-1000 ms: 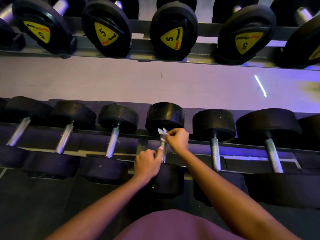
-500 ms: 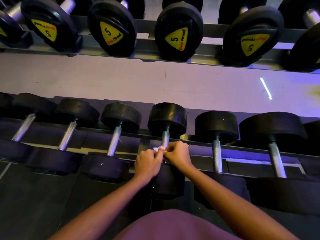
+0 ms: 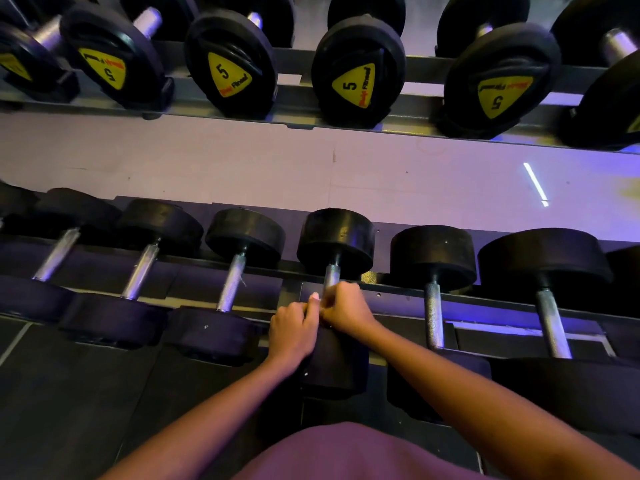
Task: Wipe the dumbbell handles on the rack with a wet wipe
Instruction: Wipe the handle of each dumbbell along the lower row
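The lower rack [image 3: 398, 299] holds a row of black dumbbells with steel handles. Both my hands meet on the handle [image 3: 331, 274] of the fourth dumbbell [image 3: 336, 242] from the left. My right hand [image 3: 346, 308] curls around the lower half of that handle, and the wet wipe is hidden inside it. My left hand [image 3: 294, 327] sits right beside it with curled fingers against the handle, just above the near head [image 3: 337, 368]. One fingertip points up. Only the top of the handle shows.
Neighbouring handles stand to the left [image 3: 231, 284] and to the right [image 3: 433, 318]. An upper rack [image 3: 298, 112] carries dumbbells with yellow "5" labels [image 3: 351, 85]. Pale floor [image 3: 242, 161] lies between the racks. My purple clothing [image 3: 346, 452] fills the bottom edge.
My right hand slid down the handle from near the far head toward the near head. The white wipe that stuck out above my fingers is now hidden. My left hand stayed put.
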